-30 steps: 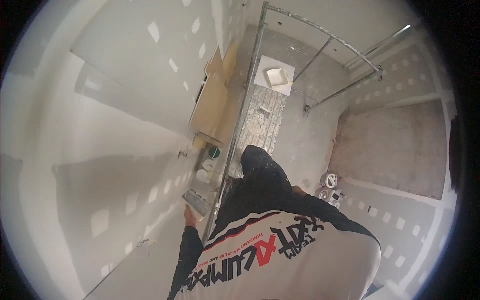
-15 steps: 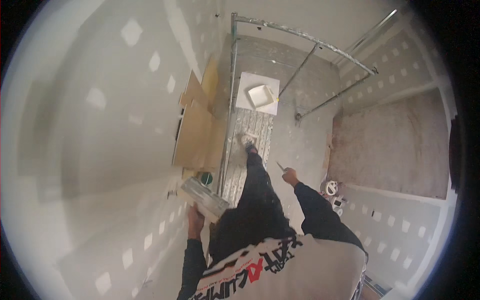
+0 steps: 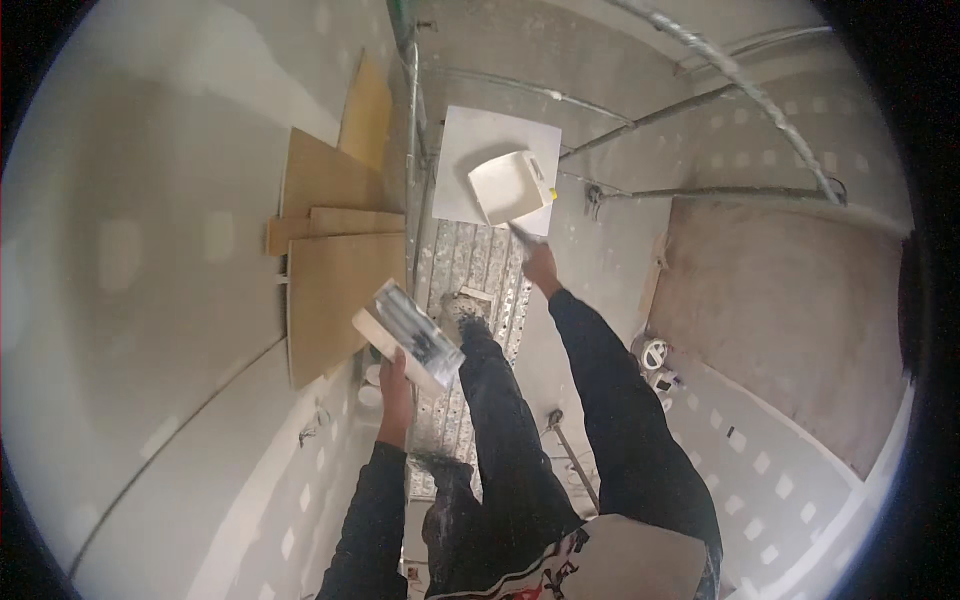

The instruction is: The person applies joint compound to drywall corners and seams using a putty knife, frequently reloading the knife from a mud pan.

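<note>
My left hand [image 3: 396, 388] is closed around the near side of a long rectangular mud pan [image 3: 412, 332], grey and shiny on top with a pale side. It is held tilted over the scaffold deck. My right arm reaches forward, and my right hand [image 3: 541, 268] grips a putty knife [image 3: 519, 236], its blade blurred, at the near edge of a white square tub [image 3: 508, 188]. Whether the blade touches the tub I cannot tell. The tub rests on a white board [image 3: 455, 140] at the far end of the deck.
I stand on a splattered metal scaffold deck [image 3: 425, 300] with metal rails [image 3: 740, 80] ahead and to the right. Brown boards [image 3: 340, 290] lean by the patched wall on the left. A large brown panel [image 3: 780, 310] covers part of the right wall, with white items [image 3: 655, 353] beside it.
My right hand with the putty knife has moved forward to the tub. My left hand has raised the mud pan slightly. The view has shifted closer to the deck's far end.
</note>
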`<state>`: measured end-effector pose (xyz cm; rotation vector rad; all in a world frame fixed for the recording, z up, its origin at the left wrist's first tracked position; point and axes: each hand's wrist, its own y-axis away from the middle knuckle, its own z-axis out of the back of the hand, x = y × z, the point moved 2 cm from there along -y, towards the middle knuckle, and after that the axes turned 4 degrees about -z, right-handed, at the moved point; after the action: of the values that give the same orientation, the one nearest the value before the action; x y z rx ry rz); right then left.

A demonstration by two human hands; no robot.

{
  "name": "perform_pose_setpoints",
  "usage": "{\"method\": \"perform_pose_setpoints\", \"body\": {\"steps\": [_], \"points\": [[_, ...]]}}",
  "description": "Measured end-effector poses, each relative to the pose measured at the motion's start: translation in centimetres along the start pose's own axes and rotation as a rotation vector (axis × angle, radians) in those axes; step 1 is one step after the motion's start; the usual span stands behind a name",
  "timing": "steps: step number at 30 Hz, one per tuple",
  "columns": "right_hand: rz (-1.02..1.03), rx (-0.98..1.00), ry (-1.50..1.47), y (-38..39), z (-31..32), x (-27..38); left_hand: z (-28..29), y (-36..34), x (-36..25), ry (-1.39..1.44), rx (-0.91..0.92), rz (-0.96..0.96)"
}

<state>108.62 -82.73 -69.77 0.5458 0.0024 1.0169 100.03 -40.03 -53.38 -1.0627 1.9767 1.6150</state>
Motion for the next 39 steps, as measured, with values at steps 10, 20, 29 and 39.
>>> {"method": "perform_pose_setpoints", "body": {"steps": [10,20,29,39], "points": [[0.785,0.117,0.826,-27.2,-13.0,1.9,-0.2,-6.6,4.3,-0.261,-0.211,-0.080],[0.358,0.088,0.523,-25.0,-20.4,10.5,6.7,-7.3,4.0,-0.362,-0.322,0.021],[0.444,-0.096,-0.308,-17.9,-12.5,4.2,-0.8,-10.8,-0.7,-0.344,-0.121,0.013],[-0.024,0.325,-1.099,-1.5,14.2,8.8,-8.2,-20.3,-6.5,-0.530,0.201,-0.046]]}}
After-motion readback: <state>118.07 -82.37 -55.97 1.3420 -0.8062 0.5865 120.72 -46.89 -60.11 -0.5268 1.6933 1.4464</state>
